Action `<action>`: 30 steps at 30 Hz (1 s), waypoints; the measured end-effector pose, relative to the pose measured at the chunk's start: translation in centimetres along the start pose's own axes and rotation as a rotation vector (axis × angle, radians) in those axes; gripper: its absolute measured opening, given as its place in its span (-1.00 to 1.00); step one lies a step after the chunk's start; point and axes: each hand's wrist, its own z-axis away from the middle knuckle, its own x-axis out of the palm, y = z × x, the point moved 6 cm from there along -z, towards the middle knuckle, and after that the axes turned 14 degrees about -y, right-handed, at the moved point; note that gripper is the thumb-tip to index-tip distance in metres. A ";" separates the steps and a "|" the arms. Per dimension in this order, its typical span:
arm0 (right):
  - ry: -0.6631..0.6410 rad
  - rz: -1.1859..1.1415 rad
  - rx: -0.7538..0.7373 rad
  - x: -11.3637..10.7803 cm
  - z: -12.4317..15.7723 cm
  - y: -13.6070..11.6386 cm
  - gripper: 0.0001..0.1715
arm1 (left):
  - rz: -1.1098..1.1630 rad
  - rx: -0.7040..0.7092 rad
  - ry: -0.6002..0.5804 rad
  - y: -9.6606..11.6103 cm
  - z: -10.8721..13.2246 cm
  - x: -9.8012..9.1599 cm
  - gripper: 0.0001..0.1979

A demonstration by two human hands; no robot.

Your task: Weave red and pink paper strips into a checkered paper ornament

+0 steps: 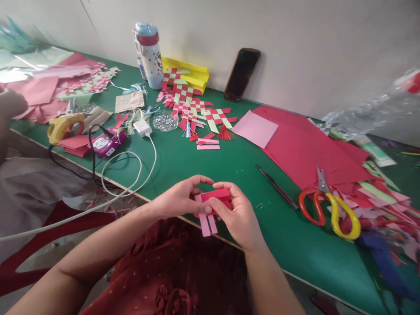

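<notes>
Both hands hold red and pink paper strips (219, 195) over the table's front edge. My left hand (183, 197) pinches them from the left, thumb on the pink strips, which hang down below. My right hand (236, 215) grips the red strips from the right, its thumb laid across their front. The fingers behind the strips are partly hidden. Beyond the hands lie a few loose pink and red strips (208, 144). Farther back are several woven paper fish shapes (183, 94), some with tassels. A dark pen-like tool (277, 187) rests to the right of my right hand.
Scissors (323, 192) and red paper sheets (305, 148) lie at right, beside scraps and a blue tool (387, 258). A bottle (151, 57) and phone (242, 74) stand along the wall. A white cable (141, 166) crosses the left edge near a purple power strip (106, 143). Another person's hand (12, 103) is far left.
</notes>
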 end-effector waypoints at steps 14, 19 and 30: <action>-0.052 -0.196 -0.008 -0.1 1.3 0.3 -0.44 | 0.080 0.260 0.280 1.7 0.5 -1.5 -0.42; -0.215 -0.216 0.084 2.9 1.5 0.6 -0.45 | 0.038 0.300 0.347 2.0 0.5 -1.4 -0.43; 0.047 -0.129 -0.086 -0.5 -0.2 -0.8 -0.54 | 0.034 0.227 0.234 1.4 0.3 -0.5 -0.39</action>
